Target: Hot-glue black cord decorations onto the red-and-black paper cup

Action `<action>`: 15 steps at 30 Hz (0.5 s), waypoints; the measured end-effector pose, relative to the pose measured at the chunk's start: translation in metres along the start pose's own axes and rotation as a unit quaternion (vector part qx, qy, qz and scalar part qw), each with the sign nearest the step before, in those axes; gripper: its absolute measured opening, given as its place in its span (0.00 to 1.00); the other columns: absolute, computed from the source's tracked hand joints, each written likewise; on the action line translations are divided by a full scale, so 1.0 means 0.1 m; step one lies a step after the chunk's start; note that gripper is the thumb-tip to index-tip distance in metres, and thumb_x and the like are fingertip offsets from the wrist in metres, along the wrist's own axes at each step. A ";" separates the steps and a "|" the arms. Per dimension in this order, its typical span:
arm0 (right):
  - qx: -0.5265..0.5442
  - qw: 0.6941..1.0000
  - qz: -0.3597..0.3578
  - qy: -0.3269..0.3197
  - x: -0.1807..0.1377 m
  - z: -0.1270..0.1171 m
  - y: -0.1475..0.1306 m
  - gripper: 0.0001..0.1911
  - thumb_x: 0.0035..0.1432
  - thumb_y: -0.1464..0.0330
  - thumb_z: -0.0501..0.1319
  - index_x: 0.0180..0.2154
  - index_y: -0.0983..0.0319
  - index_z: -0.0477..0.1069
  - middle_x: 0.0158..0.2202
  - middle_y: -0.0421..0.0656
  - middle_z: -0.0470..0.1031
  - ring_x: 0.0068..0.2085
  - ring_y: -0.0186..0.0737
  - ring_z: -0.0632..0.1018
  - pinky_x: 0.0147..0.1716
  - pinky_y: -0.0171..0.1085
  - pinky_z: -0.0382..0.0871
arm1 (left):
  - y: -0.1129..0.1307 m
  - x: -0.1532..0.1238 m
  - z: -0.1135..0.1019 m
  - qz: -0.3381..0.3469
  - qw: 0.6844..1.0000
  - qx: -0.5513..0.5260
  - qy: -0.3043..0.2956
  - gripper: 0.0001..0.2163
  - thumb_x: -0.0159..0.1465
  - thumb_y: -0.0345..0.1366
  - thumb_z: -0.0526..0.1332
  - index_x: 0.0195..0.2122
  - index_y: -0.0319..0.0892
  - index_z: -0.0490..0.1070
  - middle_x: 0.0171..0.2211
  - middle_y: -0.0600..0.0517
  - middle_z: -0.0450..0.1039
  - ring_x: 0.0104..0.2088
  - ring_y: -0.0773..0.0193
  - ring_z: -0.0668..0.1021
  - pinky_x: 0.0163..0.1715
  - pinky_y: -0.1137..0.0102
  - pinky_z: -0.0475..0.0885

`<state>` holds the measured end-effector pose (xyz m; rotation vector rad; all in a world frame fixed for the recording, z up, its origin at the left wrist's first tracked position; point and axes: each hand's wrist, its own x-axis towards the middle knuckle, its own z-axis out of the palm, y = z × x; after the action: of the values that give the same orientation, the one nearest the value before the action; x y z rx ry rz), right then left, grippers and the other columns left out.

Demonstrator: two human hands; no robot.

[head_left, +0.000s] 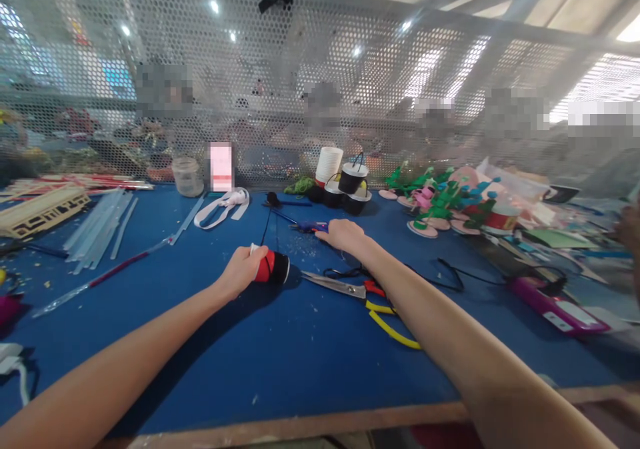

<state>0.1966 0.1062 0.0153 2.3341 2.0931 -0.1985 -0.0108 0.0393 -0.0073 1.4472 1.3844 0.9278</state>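
My left hand (242, 270) is closed around a small red and black paper cup (273, 267) tipped on its side. A thin black cord (267, 225) runs from the cup's rim to a black bundle (273, 199) farther back. My right hand (347, 236) reaches forward, its fingers closed on a small blue-handled tool (315, 227) by the table surface; its exact kind is unclear. Beneath my right forearm lie large scissors (340, 285) with yellow handles, blades toward the cup, partly hidden by the arm.
White cups (329, 165) and black cups with handles (353, 178) stand behind. Green and pink figures (440, 202) crowd the back right. A purple device (557, 307) with a black cable lies right. Clear glue sticks (97, 232) and white ribbon (220, 212) lie left.
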 end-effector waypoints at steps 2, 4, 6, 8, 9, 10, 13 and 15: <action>-0.006 1.000 -0.013 -0.015 -0.03 -0.01 0.05 0.18 0.50 0.61 0.57 0.38 0.69 0.71 0.39 0.57 0.73 0.42 0.49 0.73 0.36 0.37 0.65 | 0.00 0.00 0.00 0.002 1.000 0.000 0.003 0.16 0.52 0.46 0.51 0.13 0.40 0.57 0.10 0.59 0.52 0.14 0.72 0.58 0.17 0.74 0.51; -0.005 0.999 -0.027 -0.022 -0.05 0.00 0.09 0.14 0.49 0.65 0.58 0.36 0.68 0.72 0.38 0.56 0.73 0.41 0.48 0.74 0.35 0.36 0.65 | 0.00 0.00 0.01 0.000 1.000 -0.004 0.001 0.16 0.52 0.46 0.51 0.14 0.40 0.58 0.10 0.59 0.53 0.15 0.72 0.58 0.18 0.74 0.52; 0.002 0.999 -0.036 -0.019 -0.07 0.02 0.12 0.12 0.49 0.68 0.58 0.35 0.69 0.72 0.38 0.56 0.73 0.40 0.47 0.74 0.34 0.35 0.65 | 0.00 0.01 0.01 -0.003 1.000 -0.006 -0.001 0.16 0.52 0.46 0.51 0.14 0.40 0.59 0.10 0.58 0.53 0.15 0.71 0.59 0.18 0.73 0.51; 0.018 0.999 -0.041 -0.008 -0.10 0.03 0.12 0.11 0.50 0.69 0.57 0.34 0.70 0.72 0.37 0.57 0.73 0.40 0.48 0.74 0.33 0.35 0.65 | 0.00 0.01 0.01 -0.004 1.000 -0.008 0.000 0.16 0.51 0.46 0.51 0.14 0.40 0.59 0.10 0.59 0.53 0.14 0.71 0.59 0.18 0.73 0.51; 0.028 0.999 -0.043 -0.002 -0.13 0.02 0.11 0.11 0.50 0.69 0.57 0.33 0.71 0.72 0.36 0.58 0.73 0.39 0.48 0.74 0.33 0.35 0.65 | 0.00 0.01 0.01 -0.003 1.000 -0.010 0.001 0.16 0.51 0.45 0.51 0.14 0.40 0.59 0.10 0.59 0.53 0.14 0.71 0.58 0.18 0.73 0.51; 0.040 0.998 -0.046 0.003 -0.16 -0.01 0.10 0.10 0.50 0.70 0.58 0.32 0.72 0.71 0.35 0.58 0.73 0.39 0.49 0.74 0.33 0.36 0.65 | 0.00 0.01 0.01 -0.003 1.000 -0.012 0.002 0.16 0.51 0.45 0.52 0.13 0.40 0.58 0.10 0.59 0.53 0.14 0.71 0.58 0.18 0.73 0.51; 0.097 0.992 -0.080 0.027 -0.25 -0.24 0.10 0.12 0.52 0.67 0.57 0.32 0.71 0.70 0.35 0.51 0.72 0.39 0.47 0.73 0.36 0.40 0.65 | 0.01 0.00 0.01 -0.006 1.000 -0.016 0.004 0.16 0.50 0.45 0.52 0.13 0.40 0.57 0.10 0.58 0.53 0.14 0.71 0.58 0.18 0.73 0.51; 0.167 0.978 -0.103 0.067 -0.30 -0.44 0.12 0.14 0.55 0.65 0.54 0.39 0.68 0.67 0.39 0.46 0.70 0.39 0.42 0.72 0.37 0.42 0.66 | 0.01 0.00 0.01 -0.006 1.000 -0.017 0.001 0.16 0.51 0.45 0.51 0.13 0.41 0.56 0.10 0.58 0.53 0.14 0.72 0.58 0.18 0.73 0.50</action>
<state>0.2100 0.0790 0.0611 2.3493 2.5478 -0.4382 -0.0090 0.0388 -0.0066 1.4120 1.3708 0.9421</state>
